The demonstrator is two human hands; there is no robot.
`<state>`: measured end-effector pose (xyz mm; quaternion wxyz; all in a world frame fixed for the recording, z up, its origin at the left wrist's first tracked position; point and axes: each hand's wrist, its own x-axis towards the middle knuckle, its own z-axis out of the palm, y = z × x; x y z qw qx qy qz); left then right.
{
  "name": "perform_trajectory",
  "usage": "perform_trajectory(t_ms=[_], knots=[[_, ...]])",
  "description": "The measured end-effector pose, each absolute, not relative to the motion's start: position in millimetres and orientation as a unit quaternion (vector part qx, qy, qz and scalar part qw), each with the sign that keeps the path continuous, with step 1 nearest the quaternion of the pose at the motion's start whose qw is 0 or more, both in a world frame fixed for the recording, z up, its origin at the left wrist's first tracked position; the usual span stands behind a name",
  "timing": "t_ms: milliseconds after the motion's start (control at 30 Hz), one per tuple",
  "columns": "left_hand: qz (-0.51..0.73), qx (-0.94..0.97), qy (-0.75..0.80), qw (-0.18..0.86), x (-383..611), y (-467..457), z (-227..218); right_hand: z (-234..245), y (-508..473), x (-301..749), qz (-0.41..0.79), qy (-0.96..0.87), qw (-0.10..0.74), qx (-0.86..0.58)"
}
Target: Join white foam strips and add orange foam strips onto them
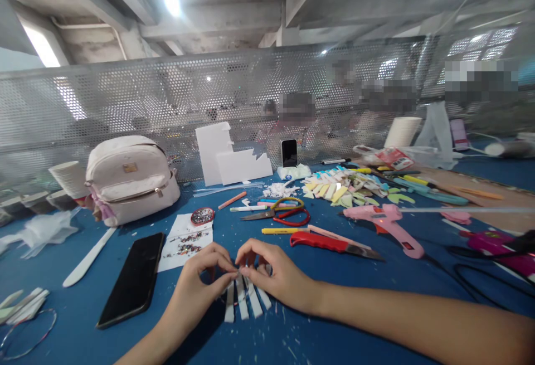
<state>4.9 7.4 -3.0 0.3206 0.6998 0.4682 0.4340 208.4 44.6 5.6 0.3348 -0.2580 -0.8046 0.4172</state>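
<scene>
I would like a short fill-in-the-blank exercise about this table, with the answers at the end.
Below the left hand and right hand, the strips are ____. The flat black phone lies nearer the ____ hand. The glue gun nearest the scissors is ____. The table is ____.

white; left; pink; blue

Left hand (194, 280) and right hand (284, 277) at fanned white strips (253, 300)

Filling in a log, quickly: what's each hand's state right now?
Left hand: curled at the upper ends of the white strips; exact hold hidden.
Right hand: curled over the same strips; grip can't be told.
</scene>
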Motion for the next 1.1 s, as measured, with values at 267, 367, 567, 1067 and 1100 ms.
perform_trajectory(t_ms=[267,367,567,1067,1100], knots=[[0.439,0.698,0.469,0.317,5.3,7.5,-1.7,3.2,45.7,209.0,0.416,-0.806,0.334,-0.258],[0.441,0.698,0.468,0.317,6.0,6.9,0.1,3.7,45.5,208.9,0.415,-0.806,0.334,-0.258],[0.439,0.695,0.470,0.320,4.6,5.8,-0.6,4.8,45.1,209.0,0.412,-0.808,0.333,-0.258],[0.424,0.712,0.462,0.315,5.0,2.5,0.7,4.6,45.1,208.6,0.407,-0.806,0.337,-0.267],[0.423,0.714,0.462,0.313,5.0,2.2,1.0,4.3,45.3,208.5,0.406,-0.807,0.336,-0.266]])
